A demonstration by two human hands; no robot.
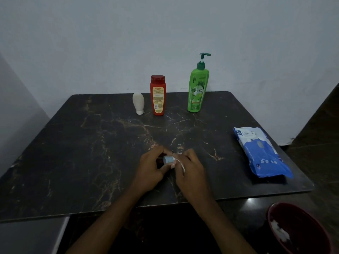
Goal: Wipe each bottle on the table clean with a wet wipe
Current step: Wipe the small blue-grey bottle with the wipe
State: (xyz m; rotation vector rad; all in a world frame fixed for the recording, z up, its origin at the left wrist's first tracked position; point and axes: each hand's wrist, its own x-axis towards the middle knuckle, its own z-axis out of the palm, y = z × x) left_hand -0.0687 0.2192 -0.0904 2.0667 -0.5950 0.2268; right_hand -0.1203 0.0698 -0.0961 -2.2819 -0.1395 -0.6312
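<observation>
A small bottle with a pale blue cap lies between my hands near the middle of the dark marble table. My left hand grips its body, most of which is hidden by the fingers. My right hand holds a white wet wipe against the bottle beside the cap. At the back of the table stand a white tube on its cap, a red bottle and a green pump bottle.
A blue and white wet wipe pack lies flat at the table's right side. A dark red bin with white used wipes sits on the floor at lower right. A grey wall stands right behind the table.
</observation>
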